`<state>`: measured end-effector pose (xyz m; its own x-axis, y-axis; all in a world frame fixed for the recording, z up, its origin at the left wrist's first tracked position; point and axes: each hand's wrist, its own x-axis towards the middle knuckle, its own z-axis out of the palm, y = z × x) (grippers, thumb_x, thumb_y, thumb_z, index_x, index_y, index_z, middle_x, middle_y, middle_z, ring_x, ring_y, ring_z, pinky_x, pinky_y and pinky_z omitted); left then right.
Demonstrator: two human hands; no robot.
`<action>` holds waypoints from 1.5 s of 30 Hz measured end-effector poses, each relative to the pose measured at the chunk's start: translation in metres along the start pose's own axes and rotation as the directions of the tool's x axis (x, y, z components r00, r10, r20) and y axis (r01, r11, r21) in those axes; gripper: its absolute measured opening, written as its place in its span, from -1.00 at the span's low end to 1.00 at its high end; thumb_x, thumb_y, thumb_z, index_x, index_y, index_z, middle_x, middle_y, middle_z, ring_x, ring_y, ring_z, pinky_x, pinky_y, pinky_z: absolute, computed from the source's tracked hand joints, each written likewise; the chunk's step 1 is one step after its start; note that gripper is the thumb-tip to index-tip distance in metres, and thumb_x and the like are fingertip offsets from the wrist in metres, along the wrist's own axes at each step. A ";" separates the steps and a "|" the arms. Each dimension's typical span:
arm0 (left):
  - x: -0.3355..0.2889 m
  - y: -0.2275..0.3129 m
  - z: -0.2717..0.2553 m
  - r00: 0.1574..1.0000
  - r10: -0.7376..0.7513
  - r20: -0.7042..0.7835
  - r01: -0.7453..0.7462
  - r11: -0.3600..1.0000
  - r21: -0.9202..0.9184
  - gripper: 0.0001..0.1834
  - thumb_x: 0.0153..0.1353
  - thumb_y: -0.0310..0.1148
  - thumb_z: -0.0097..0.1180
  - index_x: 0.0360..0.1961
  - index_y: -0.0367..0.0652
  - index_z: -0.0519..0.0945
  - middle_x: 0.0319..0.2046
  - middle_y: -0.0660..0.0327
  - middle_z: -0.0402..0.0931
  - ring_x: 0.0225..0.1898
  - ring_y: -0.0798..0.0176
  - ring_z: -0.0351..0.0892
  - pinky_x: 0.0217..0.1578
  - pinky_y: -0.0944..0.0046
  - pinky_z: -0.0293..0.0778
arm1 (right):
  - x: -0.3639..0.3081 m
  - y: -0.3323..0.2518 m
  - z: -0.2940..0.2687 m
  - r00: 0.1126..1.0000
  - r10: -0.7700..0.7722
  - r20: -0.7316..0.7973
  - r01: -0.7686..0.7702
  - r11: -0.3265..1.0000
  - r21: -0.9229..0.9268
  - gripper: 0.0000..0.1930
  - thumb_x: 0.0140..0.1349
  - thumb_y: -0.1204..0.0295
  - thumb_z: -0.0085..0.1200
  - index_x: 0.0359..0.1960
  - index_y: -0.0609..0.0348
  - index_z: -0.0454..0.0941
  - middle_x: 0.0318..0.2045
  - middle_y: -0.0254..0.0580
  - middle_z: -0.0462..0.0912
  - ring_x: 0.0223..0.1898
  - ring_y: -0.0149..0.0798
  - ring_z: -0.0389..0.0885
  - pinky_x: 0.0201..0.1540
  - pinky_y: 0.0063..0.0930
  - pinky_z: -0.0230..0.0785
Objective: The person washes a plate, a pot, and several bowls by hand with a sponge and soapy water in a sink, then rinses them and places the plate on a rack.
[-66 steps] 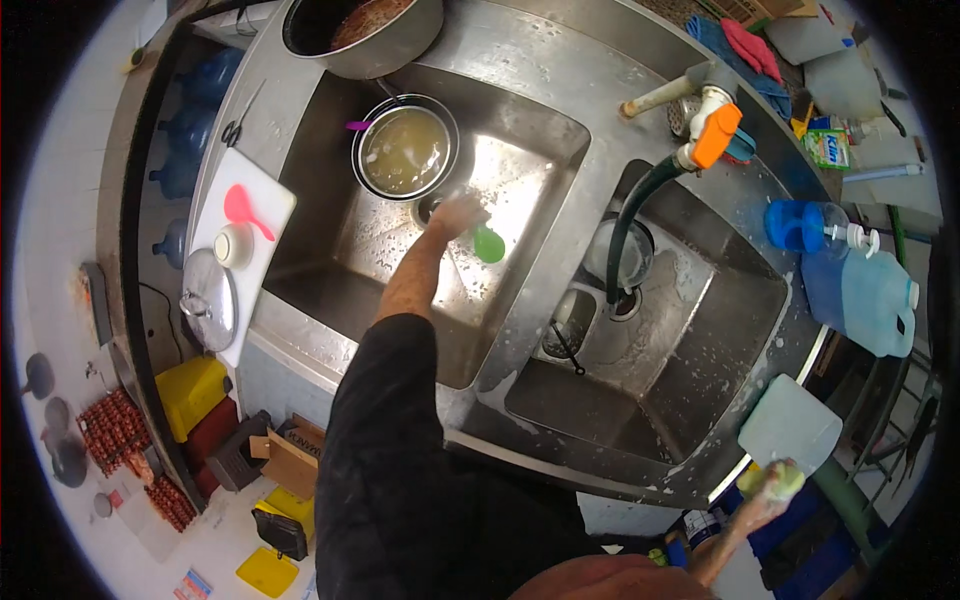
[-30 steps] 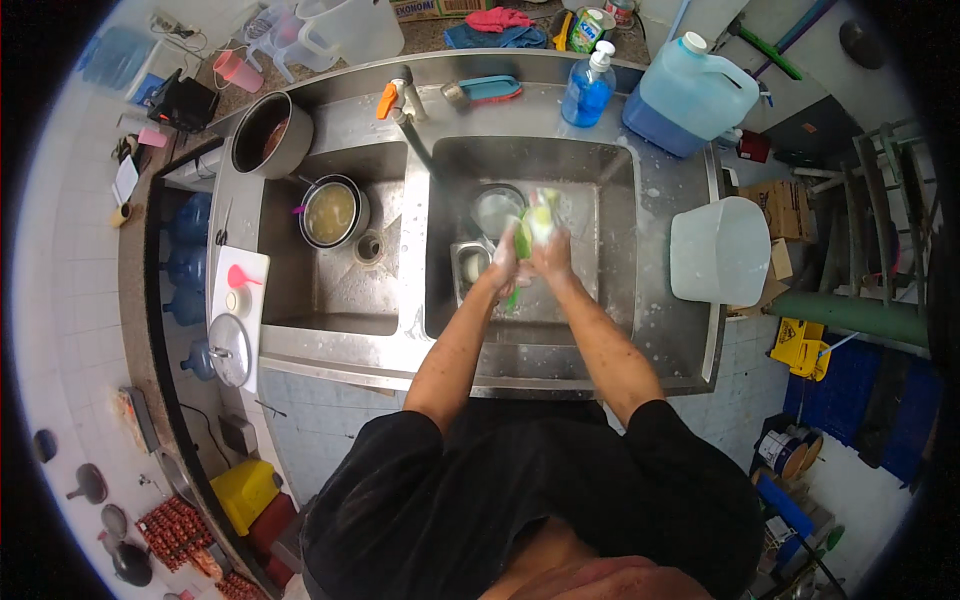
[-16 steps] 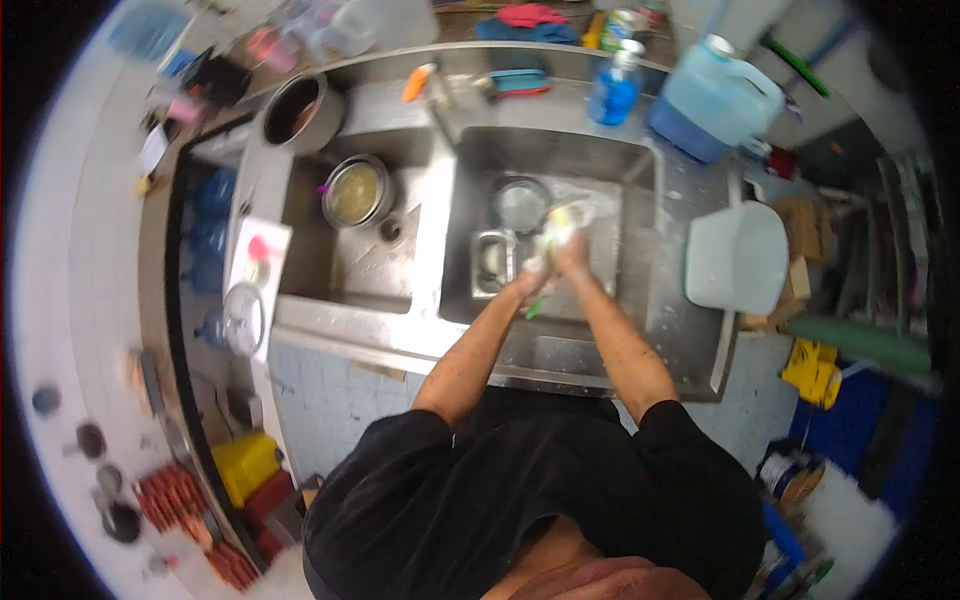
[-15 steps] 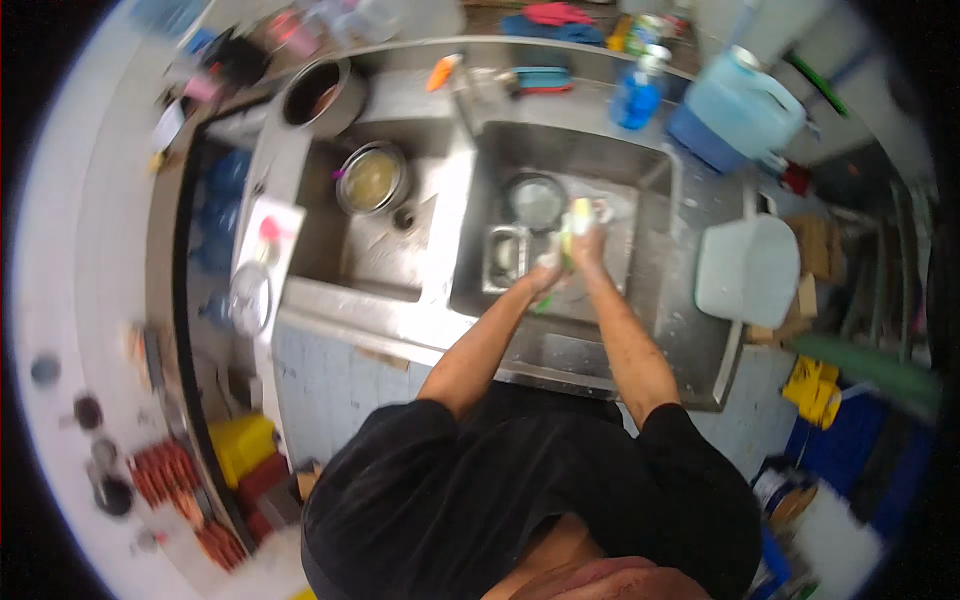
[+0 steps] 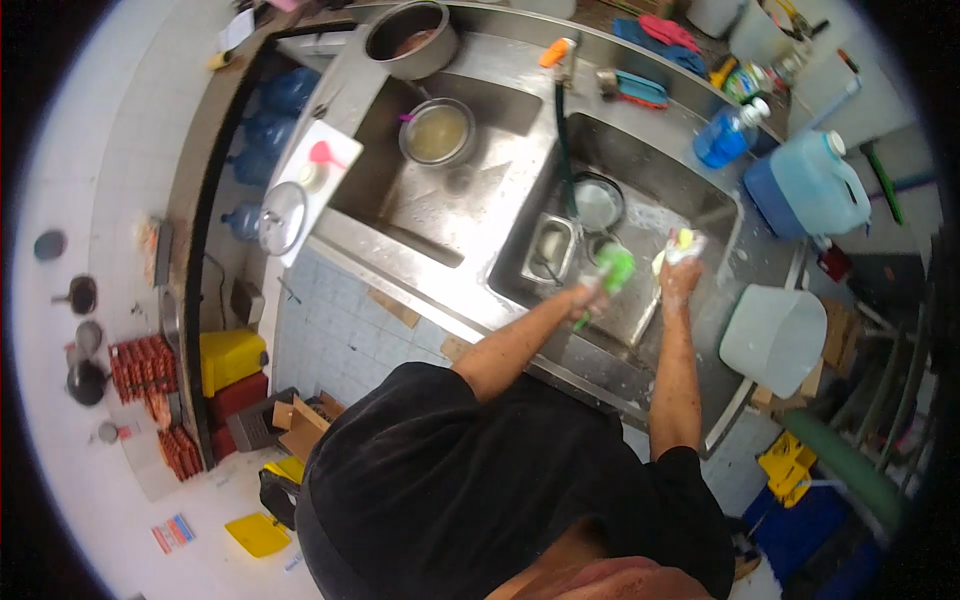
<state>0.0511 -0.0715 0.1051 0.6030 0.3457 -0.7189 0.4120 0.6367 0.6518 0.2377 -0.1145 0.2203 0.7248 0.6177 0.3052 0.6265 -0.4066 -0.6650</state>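
Over the right-hand basin of the steel sink [image 5: 640, 355], my left hand [image 5: 588, 298] is closed round a bright green utensil [image 5: 618, 264]. Motion blurs its broad end, so its exact kind cannot be made out. My right hand [image 5: 680, 278], to the right of it, grips a soapy yellow-and-white sponge [image 5: 686, 240]. Behind my left hand, a round metal pan [image 5: 599, 204] with whitish liquid sits in the basin. A small rectangular metal container [image 5: 548, 247] stands to the left of my left hand, a utensil leaning in it.
In the left basin is a metal bowl [image 5: 437, 133] of yellowish liquid. A deep pot [image 5: 411, 40] stands on the back left ledge. A blue spray bottle [image 5: 731, 135] and a large jug [image 5: 808, 187] stand at the back right, a white tub [image 5: 774, 340] at the right edge.
My hands have drawn apart: the left now has the green utensil clearly in view, the right has moved rightward with the sponge. The whole view has turned and shifted.
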 end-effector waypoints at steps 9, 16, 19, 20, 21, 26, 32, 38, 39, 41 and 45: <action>0.096 -0.013 -0.073 0.972 -0.221 -0.077 0.105 0.705 -0.702 -0.81 0.37 -0.45 -0.31 -0.17 -0.11 0.42 -0.51 0.33 0.40 -0.66 0.50 0.17 -0.73 0.53 0.10 | 0.050 0.045 -0.287 0.945 -0.126 -0.301 -0.102 0.762 -0.639 -0.71 0.17 0.26 0.10 -0.32 0.31 0.49 -0.38 0.12 0.52 -0.26 0.20 0.44 -0.20 -0.02 0.29; 0.114 -0.017 -0.075 0.973 -0.177 -0.149 0.052 0.795 -0.604 -0.90 0.31 -0.29 -0.03 -0.25 -0.02 0.48 -0.53 0.35 0.40 -0.68 0.41 0.19 -0.70 0.32 0.14 | 0.051 0.012 -0.248 0.965 -0.011 -0.260 -0.166 0.745 -0.646 -0.64 0.12 0.17 0.19 -0.29 0.27 0.58 -0.32 0.14 0.61 -0.24 0.11 0.51 -0.12 -0.18 0.35; 0.120 -0.035 -0.090 0.968 -0.149 -0.202 0.027 0.863 -0.505 -0.76 0.40 -0.27 -0.20 -0.08 -0.11 0.46 -0.51 0.38 0.35 -0.64 0.42 0.17 -0.62 0.36 0.19 | 0.028 -0.020 -0.158 0.972 0.029 -0.233 -0.068 0.985 -0.161 -0.80 0.13 0.37 0.11 -0.33 0.27 0.58 -0.40 -0.02 0.62 -0.33 -0.07 0.57 -0.18 -0.27 0.38; 0.121 -0.028 -0.085 0.992 -0.091 -0.090 0.014 0.772 -0.636 -0.77 0.39 -0.28 -0.18 -0.09 -0.11 0.46 -0.49 0.35 0.37 -0.62 0.40 0.22 -0.59 0.36 0.24 | 0.009 -0.025 -0.110 0.977 0.211 -0.041 -0.215 0.969 -0.120 -0.82 0.15 0.45 0.05 -0.28 0.31 0.57 -0.35 -0.07 0.62 -0.25 -0.15 0.56 -0.11 -0.29 0.37; 0.120 -0.025 -0.084 1.000 -0.020 0.002 0.014 0.653 -0.757 -0.79 0.38 -0.30 -0.16 -0.10 -0.12 0.47 -0.48 0.33 0.39 -0.59 0.38 0.27 -0.56 0.36 0.30 | 0.001 -0.041 -0.071 0.967 0.036 0.254 -0.009 0.994 -0.106 -0.78 0.13 0.45 0.06 -0.21 0.30 0.55 -0.30 -0.05 0.62 -0.24 -0.14 0.57 -0.10 -0.30 0.37; 0.110 0.007 -0.054 0.997 0.079 -0.020 -0.076 0.822 -0.564 -0.76 0.31 -0.44 -0.10 -0.01 -0.14 0.40 -0.39 0.26 0.45 -0.47 0.36 0.41 -0.41 0.38 0.42 | -0.092 0.048 0.161 0.777 0.108 0.620 -0.163 0.986 0.033 -0.48 0.13 0.34 -0.02 0.12 0.32 0.28 -0.21 0.34 0.53 -0.14 0.26 0.52 -0.08 -0.01 0.35; 0.096 0.006 -0.066 0.924 0.365 -0.113 -0.357 0.930 0.085 -0.42 0.19 -0.45 0.02 0.22 -0.18 0.11 -0.06 0.15 0.36 -0.06 0.22 0.35 -0.03 0.24 0.32 | -0.069 0.032 0.195 0.207 0.625 0.753 -0.967 0.013 0.254 -0.60 0.25 0.19 -0.13 -0.17 0.29 0.57 -0.43 -0.12 0.61 -0.31 -0.14 0.60 -0.33 -0.20 0.45; 0.102 -0.004 -0.088 0.829 0.557 0.036 -0.481 0.681 0.552 -0.02 0.06 -0.28 0.15 0.38 -0.21 -0.20 0.22 -0.17 0.09 0.26 -0.09 0.08 0.24 0.17 0.07 | -0.060 0.039 0.210 0.038 0.523 0.852 -0.993 0.117 -0.027 -0.47 0.25 -0.07 -0.06 0.02 0.09 0.42 -0.37 -0.13 0.53 -0.29 -0.14 0.49 -0.20 -0.17 0.37; 0.098 -0.007 -0.098 0.958 0.278 -0.073 -0.255 0.938 0.233 -0.01 -0.01 -0.28 0.20 0.37 -0.20 -0.13 0.13 -0.09 0.23 0.14 -0.07 0.26 0.12 0.15 0.25 | -0.055 0.034 0.205 0.013 0.455 0.891 -0.998 0.056 -0.013 -0.53 0.27 -0.08 -0.07 -0.01 0.00 0.40 -0.48 -0.26 0.46 -0.46 -0.29 0.43 -0.42 -0.33 0.35; 0.085 0.015 -0.109 0.970 0.215 -0.116 -0.239 0.931 -0.275 -0.10 0.14 -0.46 0.13 0.37 -0.16 -0.18 0.06 0.04 0.34 0.04 0.13 0.43 -0.12 0.20 0.46 | -0.052 0.037 0.205 0.024 0.416 0.909 -0.996 0.084 -0.012 -0.57 0.27 -0.06 -0.07 -0.07 -0.01 0.43 -0.52 -0.32 0.45 -0.53 -0.35 0.38 -0.51 -0.41 0.26; 0.107 0.022 -0.117 0.952 0.216 -0.219 -0.300 0.807 -0.508 -0.38 0.24 -0.39 0.09 0.26 -0.19 0.09 -0.10 0.14 0.45 -0.16 0.13 0.52 -0.21 0.19 0.49 | -0.065 0.052 0.221 0.204 0.347 0.915 -0.940 0.330 0.084 -0.59 0.30 -0.04 -0.11 -0.31 0.03 0.53 -0.62 -0.35 0.45 -0.66 -0.38 0.34 -0.67 -0.46 0.12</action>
<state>0.0448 0.0598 0.0140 0.5135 0.6173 -0.5961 -0.1955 0.7605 0.6192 0.1601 -0.0273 0.0155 0.1031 0.6012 -0.7925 -0.4985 -0.6582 -0.5641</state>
